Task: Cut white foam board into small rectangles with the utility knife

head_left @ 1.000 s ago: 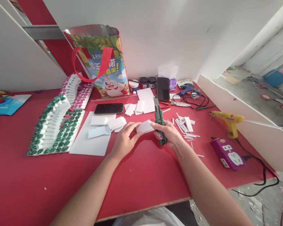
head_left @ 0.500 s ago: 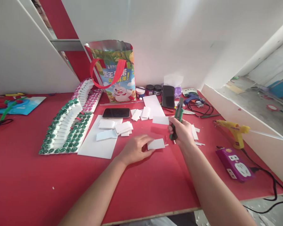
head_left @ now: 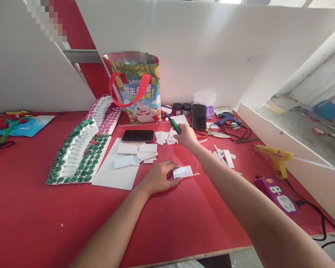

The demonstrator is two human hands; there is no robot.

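Observation:
Near the middle of the table, my left hand (head_left: 161, 177) pinches the left end of a small white board piece (head_left: 183, 171) that rests on the red surface. Shiny marks show on top of that piece, and a thin strip lies by its right end. Farther forward, my right hand (head_left: 186, 134) grips a green-handled utility knife (head_left: 175, 125), its front end pointing up and left. Just left of that hand lie several small white pieces (head_left: 162, 138). A stack of larger white pieces (head_left: 147, 152) sits on a white sheet (head_left: 111, 176) left of my hands.
A phone (head_left: 138, 136) lies before a printed bag (head_left: 141, 89). Button-studded curved white pieces (head_left: 85, 175) stand left. Scissors (head_left: 219, 134), a black device (head_left: 198, 117) and white scraps (head_left: 228, 159) lie right. Beyond are a yellow glue gun (head_left: 279, 160) and purple power socket (head_left: 276, 195).
My right hand has moved forward and left with the knife. The white piece formerly beside it is no longer there. My left hand stays put, and shiny marks now show on its piece.

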